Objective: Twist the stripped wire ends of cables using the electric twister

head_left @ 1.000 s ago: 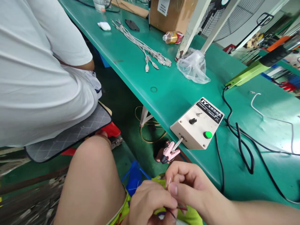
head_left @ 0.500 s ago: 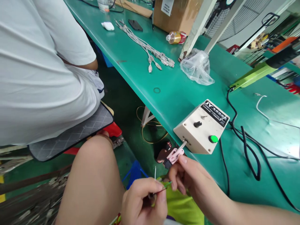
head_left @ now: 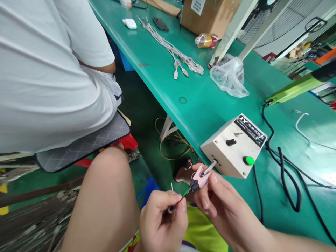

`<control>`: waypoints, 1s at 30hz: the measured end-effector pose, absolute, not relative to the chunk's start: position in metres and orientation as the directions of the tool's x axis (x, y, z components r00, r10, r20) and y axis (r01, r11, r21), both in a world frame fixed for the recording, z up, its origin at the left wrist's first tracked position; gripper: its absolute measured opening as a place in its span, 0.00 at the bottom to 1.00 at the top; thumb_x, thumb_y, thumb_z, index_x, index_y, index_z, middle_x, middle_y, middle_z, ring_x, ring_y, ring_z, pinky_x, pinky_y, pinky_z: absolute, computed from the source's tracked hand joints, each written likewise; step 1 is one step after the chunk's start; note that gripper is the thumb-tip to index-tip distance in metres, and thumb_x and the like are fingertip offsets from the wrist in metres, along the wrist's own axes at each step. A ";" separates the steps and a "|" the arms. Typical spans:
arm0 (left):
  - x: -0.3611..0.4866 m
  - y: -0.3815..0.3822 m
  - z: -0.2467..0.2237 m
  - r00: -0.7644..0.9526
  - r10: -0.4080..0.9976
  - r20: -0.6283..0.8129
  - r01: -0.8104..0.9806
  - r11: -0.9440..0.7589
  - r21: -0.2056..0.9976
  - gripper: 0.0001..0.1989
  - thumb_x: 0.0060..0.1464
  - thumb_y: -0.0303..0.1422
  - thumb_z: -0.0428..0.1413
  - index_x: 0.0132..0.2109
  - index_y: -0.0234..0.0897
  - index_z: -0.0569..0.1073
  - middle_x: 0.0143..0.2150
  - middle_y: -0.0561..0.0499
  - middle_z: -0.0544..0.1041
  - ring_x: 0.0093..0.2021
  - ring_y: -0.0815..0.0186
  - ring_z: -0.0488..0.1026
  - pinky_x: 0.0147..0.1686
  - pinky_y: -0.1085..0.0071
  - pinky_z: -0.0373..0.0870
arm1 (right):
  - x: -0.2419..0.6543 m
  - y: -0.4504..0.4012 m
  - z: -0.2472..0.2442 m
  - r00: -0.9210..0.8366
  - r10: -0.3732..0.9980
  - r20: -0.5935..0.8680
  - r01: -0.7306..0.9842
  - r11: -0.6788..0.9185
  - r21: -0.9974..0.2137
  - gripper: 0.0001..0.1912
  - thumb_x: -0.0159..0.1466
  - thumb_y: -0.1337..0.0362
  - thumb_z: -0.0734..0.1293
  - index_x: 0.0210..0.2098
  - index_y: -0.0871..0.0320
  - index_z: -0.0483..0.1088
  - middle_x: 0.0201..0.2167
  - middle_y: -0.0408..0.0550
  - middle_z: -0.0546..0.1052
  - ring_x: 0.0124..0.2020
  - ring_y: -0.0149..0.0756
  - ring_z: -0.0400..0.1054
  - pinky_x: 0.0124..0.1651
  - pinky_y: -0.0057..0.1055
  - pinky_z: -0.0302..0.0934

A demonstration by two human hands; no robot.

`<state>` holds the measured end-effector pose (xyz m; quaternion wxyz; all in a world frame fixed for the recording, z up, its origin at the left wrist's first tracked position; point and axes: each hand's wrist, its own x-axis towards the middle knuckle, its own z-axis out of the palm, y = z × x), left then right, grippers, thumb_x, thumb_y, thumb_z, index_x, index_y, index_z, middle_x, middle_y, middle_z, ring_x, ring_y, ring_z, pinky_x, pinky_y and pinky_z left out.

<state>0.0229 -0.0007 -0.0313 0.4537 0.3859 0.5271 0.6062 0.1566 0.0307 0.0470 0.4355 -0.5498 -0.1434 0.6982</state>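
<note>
In my left hand [head_left: 165, 217], thumb and fingers pinch a cable [head_left: 172, 209] with thin coloured wires at its stripped end. The green wire [head_left: 187, 192] and a red one run towards the black-tipped jaws of a pink clip [head_left: 201, 179]; one white strand points upward. My right hand [head_left: 214, 192] grips the clip, its fingers around the handles. That clip sits on the metal shaft [head_left: 210, 167] of a beige control box [head_left: 233, 145] at the table's edge. The box has a black knob [head_left: 231, 142], a small switch and a green button [head_left: 249, 160]. Whether the jaws pinch the wires I cannot tell.
On the green table [head_left: 168, 91] lie several USB cables [head_left: 178, 54], a plastic bag [head_left: 231, 77], a bottle [head_left: 206, 41] and a carton [head_left: 210, 15]. Black cords [head_left: 282, 168] trail behind the box. A person in a white shirt [head_left: 52, 77] sits at the left.
My left hand has brought the wire ends up to the clip's jaws. The clip has turned, and my right hand now grips its handles. The whole view has shifted slightly.
</note>
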 end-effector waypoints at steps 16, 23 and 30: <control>0.025 0.002 -0.035 -0.228 0.973 0.024 -0.140 -0.057 0.989 0.09 0.73 0.38 0.61 0.42 0.40 0.77 0.31 0.54 0.79 0.24 0.72 0.73 0.26 0.78 0.73 | 0.160 0.035 0.051 -0.026 0.727 -0.686 -0.439 -0.625 -0.646 0.22 0.75 0.45 0.70 0.56 0.55 0.79 0.21 0.38 0.67 0.29 0.36 0.49 0.39 0.34 0.51; 0.011 0.008 -0.040 -0.102 0.985 0.138 -0.095 -0.148 0.984 0.04 0.71 0.27 0.61 0.48 0.43 0.76 0.35 0.56 0.81 0.24 0.74 0.75 0.26 0.81 0.74 | 0.162 0.027 0.041 -0.088 0.758 -0.646 -0.266 -0.643 -0.718 0.25 0.78 0.42 0.64 0.50 0.57 0.80 0.31 0.46 0.79 0.21 0.27 0.52 0.28 0.32 0.45; 0.012 0.001 -0.041 -0.183 0.983 0.031 -0.167 -0.062 0.984 0.03 0.73 0.33 0.61 0.46 0.42 0.75 0.37 0.55 0.78 0.27 0.73 0.74 0.28 0.80 0.74 | 0.223 0.033 0.084 0.006 0.974 -0.224 0.263 -0.218 -0.940 0.26 0.65 0.37 0.74 0.39 0.55 0.80 0.28 0.48 0.80 0.25 0.38 0.68 0.25 0.33 0.61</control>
